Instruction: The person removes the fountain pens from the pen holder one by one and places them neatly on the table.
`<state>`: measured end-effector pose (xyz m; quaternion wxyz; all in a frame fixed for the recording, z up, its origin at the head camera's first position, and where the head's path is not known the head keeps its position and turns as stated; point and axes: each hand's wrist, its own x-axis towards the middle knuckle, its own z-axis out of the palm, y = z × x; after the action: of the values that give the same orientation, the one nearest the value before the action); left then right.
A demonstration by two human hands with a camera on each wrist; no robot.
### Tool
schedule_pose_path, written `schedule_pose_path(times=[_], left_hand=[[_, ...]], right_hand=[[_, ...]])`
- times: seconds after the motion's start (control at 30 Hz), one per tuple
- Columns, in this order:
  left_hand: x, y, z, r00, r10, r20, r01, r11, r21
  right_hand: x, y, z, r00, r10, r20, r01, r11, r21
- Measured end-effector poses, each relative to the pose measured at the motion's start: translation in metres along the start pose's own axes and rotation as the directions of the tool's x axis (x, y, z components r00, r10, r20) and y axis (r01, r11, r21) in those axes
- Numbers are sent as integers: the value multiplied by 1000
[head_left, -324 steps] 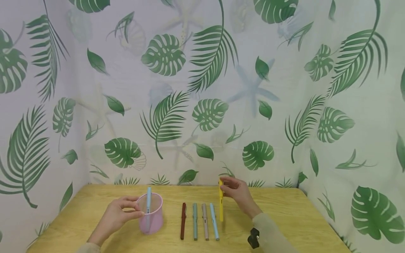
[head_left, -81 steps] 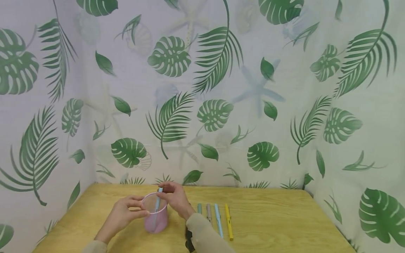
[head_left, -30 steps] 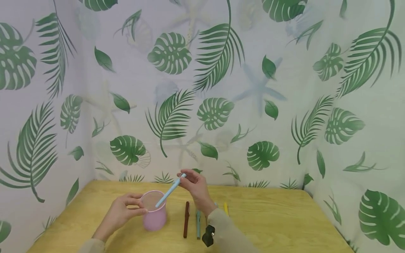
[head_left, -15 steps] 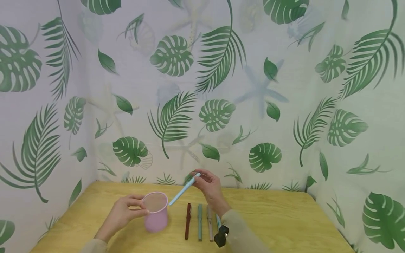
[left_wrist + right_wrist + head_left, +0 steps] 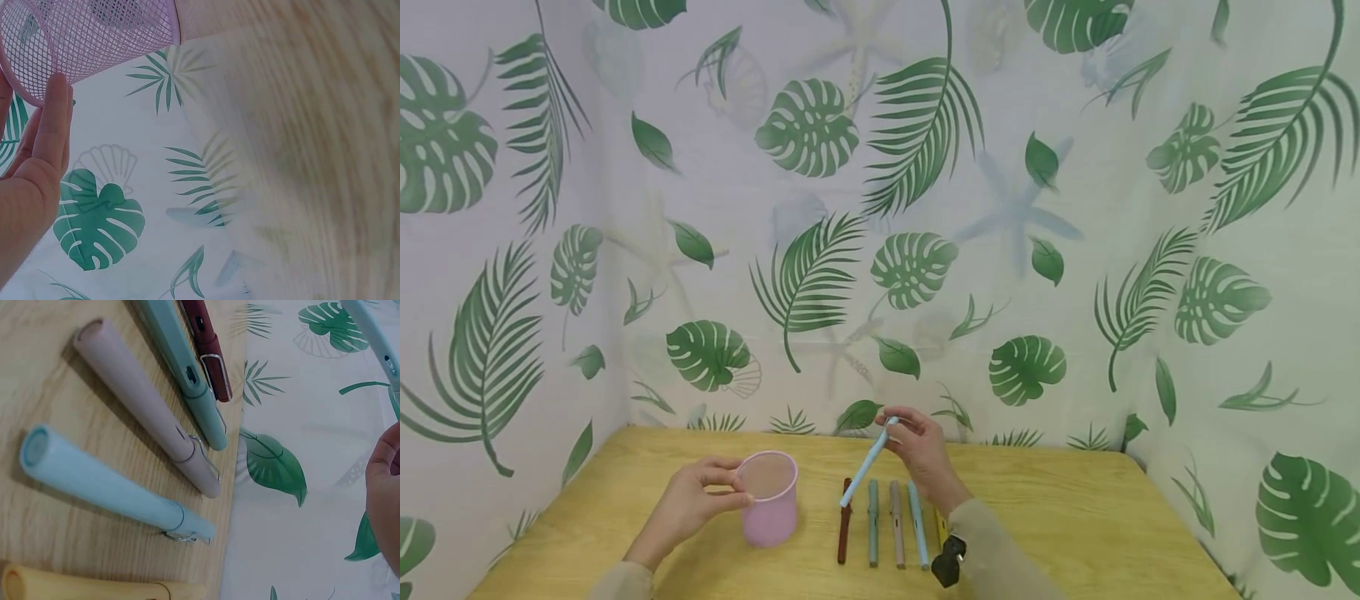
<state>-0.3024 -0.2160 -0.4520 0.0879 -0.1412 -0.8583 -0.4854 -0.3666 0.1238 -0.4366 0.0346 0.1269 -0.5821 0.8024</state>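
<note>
My left hand [image 5: 688,504] holds the rim of a pink mesh pen cup [image 5: 770,521] at its left side; the cup stands upright on the table. In the left wrist view the fingers [image 5: 50,134] lie against the cup's mesh [image 5: 119,31]. Above the row of pens, my right hand [image 5: 921,454] pinches a light blue pen [image 5: 868,461] near its upper end. That pen slants down to the left, its lower end in front of the dark red pen [image 5: 843,533] in the head view. No pen shows inside the cup.
Right of the dark red pen lie a green pen [image 5: 873,525], a grey-mauve pen [image 5: 897,525], another light blue pen [image 5: 918,525] and a yellow pen [image 5: 94,584], partly hidden by the right arm in the head view. Leaf-printed cloth [image 5: 925,192] surrounds the wooden table [image 5: 1060,517].
Earlier the yellow pen was in the right hand; it now lies in the row. The right hand has drawn the light blue pen from the cup and moved it rightward. The left hand stays at the cup.
</note>
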Motion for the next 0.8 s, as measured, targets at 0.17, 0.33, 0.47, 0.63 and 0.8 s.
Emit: schedule_pose_path(times=[0.17, 0.33, 0.47, 0.63, 0.8], left_hand=[[0, -1, 1, 1000, 9, 1, -9, 1000, -25], [0, -1, 1, 1000, 14, -2, -14, 999, -32], [1, -1, 2, 1000, 18, -6, -18, 1000, -20], [1, -1, 2, 1000, 23, -7, -23, 1000, -22], [1, -1, 1, 1000, 18, -12, -18, 1000, -23]], right_hand=[[1, 1, -3, 1000, 4, -13, -4, 1000, 10], [0, 2, -4, 1000, 3, -16, -3, 1000, -7], [-1, 1, -5, 1000, 10, -23, -10, 1000, -19], [-1, -1, -6, 1000, 9, -22, -10, 1000, -27], [0, -2, -8, 1000, 1, -10, -2, 1000, -20]])
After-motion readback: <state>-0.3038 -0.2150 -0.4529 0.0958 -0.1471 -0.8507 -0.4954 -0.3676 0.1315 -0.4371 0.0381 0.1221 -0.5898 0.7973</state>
